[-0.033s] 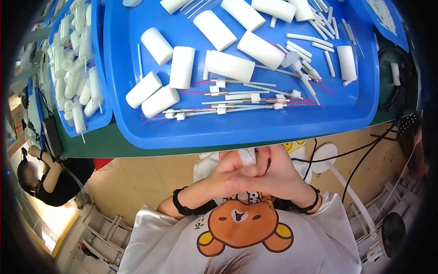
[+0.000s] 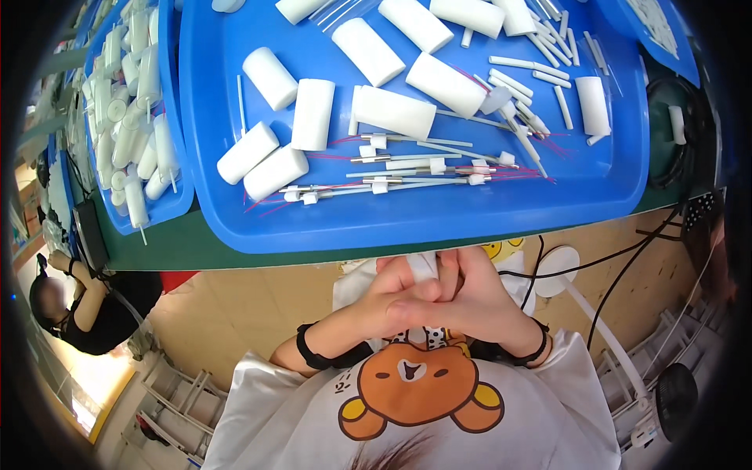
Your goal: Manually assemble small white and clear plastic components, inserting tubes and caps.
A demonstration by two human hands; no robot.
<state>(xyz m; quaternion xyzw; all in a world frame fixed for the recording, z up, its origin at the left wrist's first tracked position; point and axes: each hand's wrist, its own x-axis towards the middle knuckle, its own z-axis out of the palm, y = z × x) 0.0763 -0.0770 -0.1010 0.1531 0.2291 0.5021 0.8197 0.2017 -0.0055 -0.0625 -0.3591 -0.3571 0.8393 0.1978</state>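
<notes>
Just in front of the table's near edge, my two hands are together in front of my body. My left hand [image 2: 392, 296] is closed, its fingers wrapped round a white cylinder [image 2: 424, 267]. From the other side my right hand [image 2: 479, 291] also closes on it, its thumb lying across toward my left thumb. Only a short stretch of the cylinder shows between the fingers; its far end is hidden. Beyond the hands, a blue tray [image 2: 376, 225] on the table bears several white cylinders [image 2: 313, 115], thin white tubes, and slender rods with white collars and red wires [image 2: 380, 186].
At the left stands another blue tray [image 2: 186, 200] with wrapped white cylinders. Black cable [image 2: 670, 168] is coiled on the green table at the right, and cords hang below it. A white stand fan [image 2: 558, 262] is at the right; another person [image 2: 94, 301] works at the far left.
The white cylinder has turned slightly between my fingers: a thin dark line on it no longer shows. Otherwise my hands hold nearly the same pose.
</notes>
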